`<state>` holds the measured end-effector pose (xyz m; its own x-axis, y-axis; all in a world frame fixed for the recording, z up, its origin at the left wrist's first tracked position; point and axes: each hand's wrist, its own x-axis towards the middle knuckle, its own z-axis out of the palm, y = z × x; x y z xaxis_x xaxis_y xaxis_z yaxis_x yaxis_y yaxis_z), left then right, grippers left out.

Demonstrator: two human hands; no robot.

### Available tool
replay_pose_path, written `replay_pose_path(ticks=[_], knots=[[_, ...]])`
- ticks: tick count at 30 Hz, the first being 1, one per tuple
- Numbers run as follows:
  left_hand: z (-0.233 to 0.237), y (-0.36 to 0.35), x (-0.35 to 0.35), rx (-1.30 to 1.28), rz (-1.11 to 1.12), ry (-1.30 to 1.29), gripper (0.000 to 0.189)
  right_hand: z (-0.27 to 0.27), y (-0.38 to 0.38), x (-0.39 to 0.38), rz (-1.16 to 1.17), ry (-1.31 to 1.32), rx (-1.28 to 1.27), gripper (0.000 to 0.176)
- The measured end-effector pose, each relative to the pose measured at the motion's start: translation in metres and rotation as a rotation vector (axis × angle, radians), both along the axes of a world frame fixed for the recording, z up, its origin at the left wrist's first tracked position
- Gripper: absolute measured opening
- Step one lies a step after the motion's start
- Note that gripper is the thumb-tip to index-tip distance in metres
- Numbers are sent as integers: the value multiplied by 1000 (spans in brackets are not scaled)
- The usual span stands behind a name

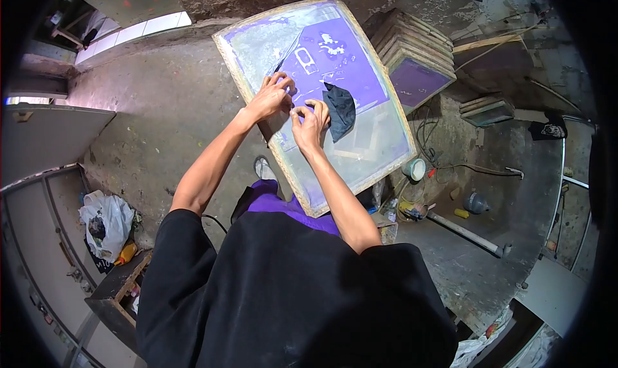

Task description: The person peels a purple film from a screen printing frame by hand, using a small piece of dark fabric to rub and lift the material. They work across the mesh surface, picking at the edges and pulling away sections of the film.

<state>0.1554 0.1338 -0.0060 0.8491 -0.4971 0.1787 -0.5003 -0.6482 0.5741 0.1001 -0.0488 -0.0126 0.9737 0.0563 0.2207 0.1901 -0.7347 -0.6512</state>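
A screen-printing frame (380, 150) lies tilted in front of me, its mesh partly covered by a purple layer (354, 52) with pale open shapes. My left hand (271, 99) is at the frame's left side, fingers curled and pressed together at the edge of the purple area. Close beside it, my right hand (310, 124) has thumb and forefinger pinched together. What the fingertips hold, if anything, is too small to make out. A black cloth (340, 112) lies on the mesh just right of my right hand. A thin dark line, perhaps a lifted edge, runs up from my left fingers.
More frames (415, 59) are stacked at the right. Below them are a white tub (414, 169), a pipe (465, 233), a plastic bottle (476, 203) and a hose. A white plastic bag (106, 223) sits at the left, near a wooden box (119, 291).
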Motion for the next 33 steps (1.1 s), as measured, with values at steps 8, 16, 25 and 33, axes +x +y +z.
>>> replay_pose_path(ticks=[8,16,25,33], knots=[[6,-3,5,33,-3,13,17,10,5,-14,20,-46,-98,15],[4,-3,3,9,41,-3,17,4,3,-5,67,-64,-140,13],[1,-5,-9,7,63,5,26,5,-2,2,25,-2,-78,13],[-4,-8,-7,8,45,14,25,6,-8,-6,25,31,-33,17]])
